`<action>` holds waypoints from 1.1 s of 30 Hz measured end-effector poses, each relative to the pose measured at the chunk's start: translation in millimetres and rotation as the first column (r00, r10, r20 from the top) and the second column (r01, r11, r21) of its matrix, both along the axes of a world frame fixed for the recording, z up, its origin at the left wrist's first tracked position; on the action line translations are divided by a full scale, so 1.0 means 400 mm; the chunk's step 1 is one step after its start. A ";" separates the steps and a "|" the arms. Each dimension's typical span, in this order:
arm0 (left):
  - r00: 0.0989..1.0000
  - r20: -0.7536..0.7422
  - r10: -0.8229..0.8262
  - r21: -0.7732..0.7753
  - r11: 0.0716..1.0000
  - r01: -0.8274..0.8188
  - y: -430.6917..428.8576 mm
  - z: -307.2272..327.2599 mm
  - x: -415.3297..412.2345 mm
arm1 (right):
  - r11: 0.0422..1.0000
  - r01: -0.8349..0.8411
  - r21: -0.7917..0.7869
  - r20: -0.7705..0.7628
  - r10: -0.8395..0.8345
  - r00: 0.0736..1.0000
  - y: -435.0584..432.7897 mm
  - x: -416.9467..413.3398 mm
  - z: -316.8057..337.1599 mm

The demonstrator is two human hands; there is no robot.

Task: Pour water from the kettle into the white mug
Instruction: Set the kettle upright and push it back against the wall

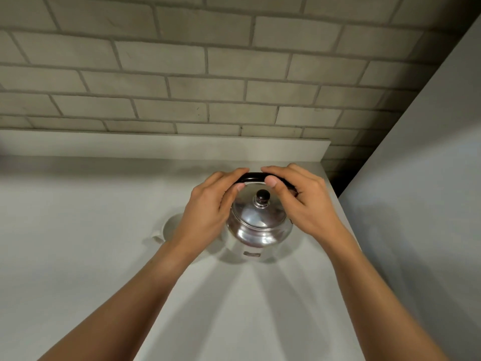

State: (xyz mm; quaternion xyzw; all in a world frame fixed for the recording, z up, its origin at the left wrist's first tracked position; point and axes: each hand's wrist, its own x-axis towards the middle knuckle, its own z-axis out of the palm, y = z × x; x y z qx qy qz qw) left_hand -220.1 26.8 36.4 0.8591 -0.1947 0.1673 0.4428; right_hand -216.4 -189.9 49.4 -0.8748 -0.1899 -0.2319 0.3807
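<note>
A shiny steel kettle (260,226) with a black lid knob and a black arched handle stands on the white counter (78,243). My left hand (208,207) curls over the handle's left end, and my right hand (304,201) curls over its right end. Both hands grip the handle from above. The white mug (169,227) sits on the counter just left of the kettle, mostly hidden behind my left wrist; only part of its rim and its handle show. The kettle's spout is hidden.
A low white upstand and a pale brick wall (208,74) run behind the counter. A tall white panel (429,204) rises close on the right, next to the counter's right edge.
</note>
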 end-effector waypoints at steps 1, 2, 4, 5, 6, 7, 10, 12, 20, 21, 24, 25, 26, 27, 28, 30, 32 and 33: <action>1.000 0.006 0.005 0.004 1.000 -0.005 0.002 0.002 0.015 | 1.000 -0.003 0.003 -0.033 0.003 0.999 -0.005 0.013 -0.007; 1.000 0.015 0.009 0.009 1.000 -0.009 0.004 0.003 0.032 | 1.000 0.004 -0.004 -0.066 -0.004 0.998 -0.012 0.029 -0.014; 0.999 0.040 0.029 0.031 0.999 -0.030 0.011 0.006 0.073 | 0.996 0.037 -0.078 -0.112 -0.046 0.993 -0.030 0.064 -0.029; 0.998 0.051 0.045 0.047 0.998 -0.047 0.015 0.006 0.095 | 0.991 0.045 -0.124 -0.123 -0.061 0.991 -0.039 0.083 -0.037; 0.996 0.062 0.062 0.060 0.996 -0.065 0.019 0.005 0.117 | 0.987 0.040 -0.153 -0.134 -0.061 0.989 -0.049 0.104 -0.044; 0.994 0.070 0.079 0.069 0.994 -0.084 0.022 0.003 0.140 | 0.986 0.021 -0.164 -0.155 -0.047 0.987 -0.057 0.125 -0.050; 0.989 0.095 0.112 0.081 0.989 -0.120 0.028 -0.009 0.208 | 0.987 -0.050 -0.151 -0.234 0.013 0.972 -0.071 0.200 -0.068; 0.988 0.106 0.112 0.097 0.988 -0.123 0.031 -0.022 0.253 | 0.985 -0.067 -0.159 -0.249 0.025 0.968 -0.071 0.254 -0.080; 0.996 0.009 0.091 0.076 0.993 -0.092 0.030 -0.094 0.410 | 0.984 -0.066 -0.164 -0.349 0.004 0.937 -0.061 0.430 -0.120; 0.996 -0.012 0.089 0.080 0.993 -0.088 0.030 -0.103 0.425 | 0.984 -0.066 -0.163 -0.359 0.003 0.934 -0.059 0.443 -0.125; 0.994 -0.073 0.079 0.070 0.995 -0.074 0.030 -0.128 0.470 | 0.985 -0.070 -0.158 -0.383 0.005 0.924 -0.062 0.479 -0.143; 0.994 -0.090 0.070 0.058 0.996 -0.065 0.029 -0.136 0.480 | 0.985 -0.072 -0.158 -0.390 0.005 0.921 -0.062 0.487 -0.146; 0.994 -0.096 0.060 0.045 0.997 -0.056 0.029 -0.144 0.489 | 0.985 -0.076 -0.157 -0.393 0.008 0.919 -0.063 0.495 -0.149; 0.993 -0.105 0.055 0.038 0.998 -0.051 0.027 -0.151 0.499 | 0.985 -0.076 -0.156 -0.398 0.008 0.917 -0.064 0.503 -0.153; 0.993 -0.110 0.051 0.032 0.998 -0.048 0.027 -0.157 0.505 | 0.984 -0.080 -0.157 -0.396 0.011 0.918 -0.063 0.507 -0.154; 0.991 -0.119 0.053 0.032 0.998 -0.050 0.025 -0.163 0.521 | 0.985 -0.087 -0.151 -0.392 0.022 0.920 -0.062 0.514 -0.158; 0.991 -0.123 0.044 0.028 0.999 -0.041 0.021 -0.166 0.544 | 0.987 -0.089 -0.135 -0.394 0.029 0.919 -0.070 0.528 -0.165; 0.992 -0.118 0.031 0.033 0.999 -0.028 0.011 -0.160 0.550 | 0.987 -0.077 -0.138 -0.393 0.017 0.919 -0.078 0.526 -0.162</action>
